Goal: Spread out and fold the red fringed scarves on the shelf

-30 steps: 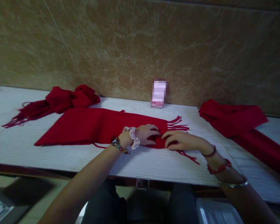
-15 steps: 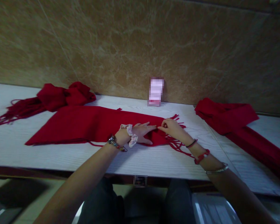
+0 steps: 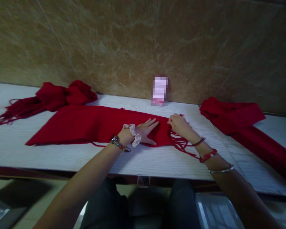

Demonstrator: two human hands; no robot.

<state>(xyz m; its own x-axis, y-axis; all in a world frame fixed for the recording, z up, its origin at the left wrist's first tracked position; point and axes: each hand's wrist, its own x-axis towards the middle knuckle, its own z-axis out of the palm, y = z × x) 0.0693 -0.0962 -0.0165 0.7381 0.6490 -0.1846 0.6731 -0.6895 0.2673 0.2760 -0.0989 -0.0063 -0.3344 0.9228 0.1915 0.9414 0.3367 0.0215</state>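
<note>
A red scarf lies folded in layers lengthwise across the table, its fringe at the right end. Flat on the cloth near that end, my left hand rests with its fingers spread, holding nothing. My right hand is closed at the scarf's fringed edge, its fingers curled over the strands. The fingertips are partly hidden, and some strands hang out below the hand.
A crumpled red scarf with fringe lies at the back left. Another red scarf is looped at the right. A blurred-out phone-like object leans on the tiled wall. The white table's front edge is near my legs.
My right hand has shifted a little to the right, off the scarf's body to the start of the fringe. My left hand stays flat, its fingers now wider apart.
</note>
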